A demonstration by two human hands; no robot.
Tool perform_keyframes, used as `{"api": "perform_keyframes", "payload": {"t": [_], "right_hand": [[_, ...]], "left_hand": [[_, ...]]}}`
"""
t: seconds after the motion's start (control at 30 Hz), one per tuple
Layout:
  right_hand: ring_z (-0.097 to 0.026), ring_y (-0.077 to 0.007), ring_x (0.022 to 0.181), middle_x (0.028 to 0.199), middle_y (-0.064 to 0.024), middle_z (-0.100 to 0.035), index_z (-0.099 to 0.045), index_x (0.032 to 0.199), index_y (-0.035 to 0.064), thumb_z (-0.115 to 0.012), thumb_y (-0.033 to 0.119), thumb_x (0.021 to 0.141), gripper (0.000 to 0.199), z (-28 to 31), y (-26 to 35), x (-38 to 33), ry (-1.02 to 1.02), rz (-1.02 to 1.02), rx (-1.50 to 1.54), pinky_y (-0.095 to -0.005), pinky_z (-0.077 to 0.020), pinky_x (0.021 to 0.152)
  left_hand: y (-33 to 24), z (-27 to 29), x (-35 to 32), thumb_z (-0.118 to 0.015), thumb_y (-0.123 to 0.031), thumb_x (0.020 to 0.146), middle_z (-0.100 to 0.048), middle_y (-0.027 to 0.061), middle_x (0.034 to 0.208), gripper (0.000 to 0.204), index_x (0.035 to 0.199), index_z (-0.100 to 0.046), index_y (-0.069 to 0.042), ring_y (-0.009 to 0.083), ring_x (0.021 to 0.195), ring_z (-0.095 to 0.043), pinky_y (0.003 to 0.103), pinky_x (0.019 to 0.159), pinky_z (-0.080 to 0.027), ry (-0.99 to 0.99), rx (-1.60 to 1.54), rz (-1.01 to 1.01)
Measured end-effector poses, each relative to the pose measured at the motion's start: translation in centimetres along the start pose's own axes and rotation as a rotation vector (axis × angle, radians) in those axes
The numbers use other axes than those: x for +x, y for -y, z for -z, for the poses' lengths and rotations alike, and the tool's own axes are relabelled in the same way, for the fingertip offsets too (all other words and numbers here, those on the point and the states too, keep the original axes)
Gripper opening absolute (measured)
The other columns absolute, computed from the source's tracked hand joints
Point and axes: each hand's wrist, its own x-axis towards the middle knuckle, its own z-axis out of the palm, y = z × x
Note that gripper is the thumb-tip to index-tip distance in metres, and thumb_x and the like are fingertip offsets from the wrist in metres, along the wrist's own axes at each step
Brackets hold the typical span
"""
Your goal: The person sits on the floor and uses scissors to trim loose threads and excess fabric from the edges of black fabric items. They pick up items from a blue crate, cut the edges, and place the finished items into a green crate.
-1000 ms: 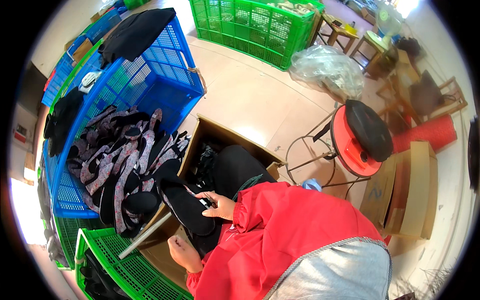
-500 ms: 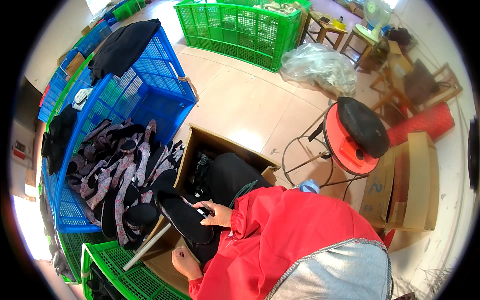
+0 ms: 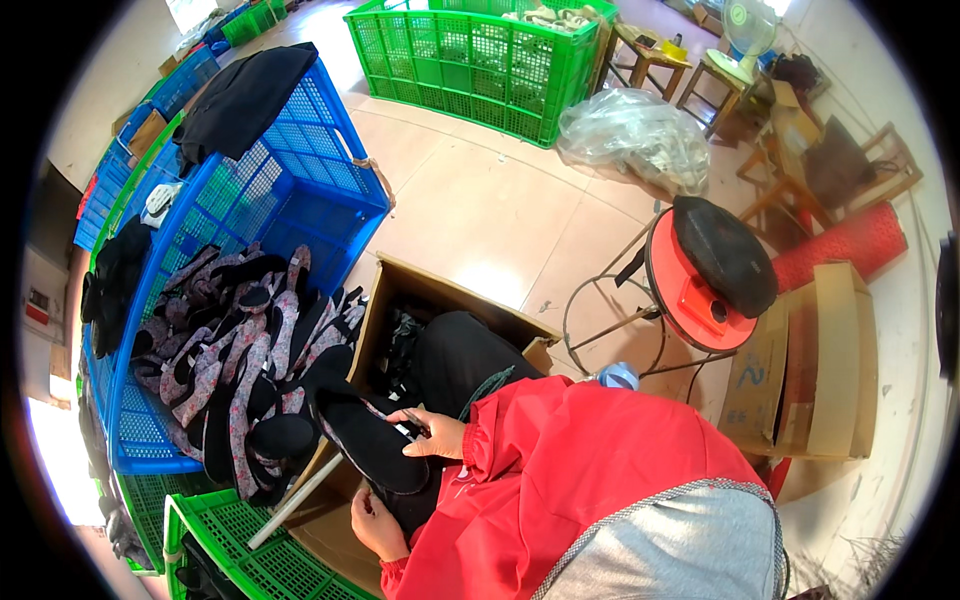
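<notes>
A black slipper (image 3: pixel 372 440) with a soft dark inside and a patterned edge lies tilted over my lap, a small white tag on it. My right hand (image 3: pixel 437 434) grips its side, thumb pressed on the black surface. A thin dark item, too small to name, shows at the index finger. Below the slipper's rounded end is my left hand (image 3: pixel 376 522), fingers curled in; whatever they pinch is hidden. Left of the slipper, a heap of floral and black slippers (image 3: pixel 245 345) fills the lower part of a tipped blue crate (image 3: pixel 345 145).
An open cardboard box (image 3: pixel 460 290) stands around my legs. A green crate (image 3: pixel 250 550) and a pale rod (image 3: pixel 295 500) are close by at lower left. To the right stands a red round stool (image 3: pixel 662 250) with a black shoe-shaped form. Farther off are a clear plastic bag (image 3: pixel 635 140) and another green crate (image 3: pixel 480 80).
My left hand has moved slightly up and right, closer to the slipper's lower end. The slipper has shifted a little in my right hand, and the view has moved slightly.
</notes>
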Motion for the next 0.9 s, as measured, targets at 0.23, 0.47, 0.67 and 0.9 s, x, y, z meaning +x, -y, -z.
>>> {"api": "perform_keyframes", "payload": {"t": [0.23, 0.47, 0.67, 0.9], "right_hand": [[-0.045, -0.0157, 0.12, 0.131, -0.007, -0.049, -0.041, 0.139, 0.0037, -0.072, 0.013, 0.081, 0.067, 0.0, -0.1, 0.1, 0.007, -0.013, 0.055, -0.0296, -0.0341, 0.105], [-0.047, -0.0159, 0.119, 0.131, -0.0077, -0.05, -0.041, 0.137, 0.0031, -0.07, 0.007, 0.08, 0.065, -0.1, 0.4, 0.2, 0.004, 0.008, -0.001, -0.0308, -0.0375, 0.103], [-0.045, -0.0169, 0.123, 0.132, -0.0083, -0.05, -0.043, 0.137, 0.0023, -0.071, 0.004, 0.076, 0.067, -0.3, -0.6, 0.1, -0.029, 0.012, 0.103, -0.031, -0.0368, 0.103], [-0.048, -0.0189, 0.118, 0.126, -0.0078, -0.052, -0.046, 0.133, 0.0049, -0.07, 0.006, 0.074, 0.063, -0.4, -0.8, 0.2, -0.032, 0.034, 0.062, -0.0322, -0.038, 0.101]], "left_hand": [[0.6, -0.9, -0.4, -0.053, -0.006, 0.088, -0.067, 0.0188, 0.1, 0.024, 0.108, -0.063, 0.003, 0.0331, 0.092, -0.064, 0.039, 0.082, -0.049, 0.025, 0.109, -0.075], [0.2, -1.2, -0.5, -0.049, -0.006, 0.088, -0.064, 0.0216, 0.109, 0.03, 0.115, -0.059, 0.003, 0.0381, 0.1, -0.06, 0.042, 0.087, -0.048, 0.042, 0.211, -0.147], [0.2, -1.3, -0.4, -0.048, -0.005, 0.089, -0.062, 0.022, 0.113, 0.032, 0.118, -0.058, 0.003, 0.0384, 0.105, -0.058, 0.043, 0.09, -0.045, 0.087, 0.248, -0.116], [-0.2, -1.5, -0.1, -0.048, -0.006, 0.089, -0.061, 0.0226, 0.118, 0.035, 0.121, -0.056, 0.003, 0.0396, 0.109, -0.056, 0.043, 0.093, -0.044, 0.106, 0.343, -0.086]]}}
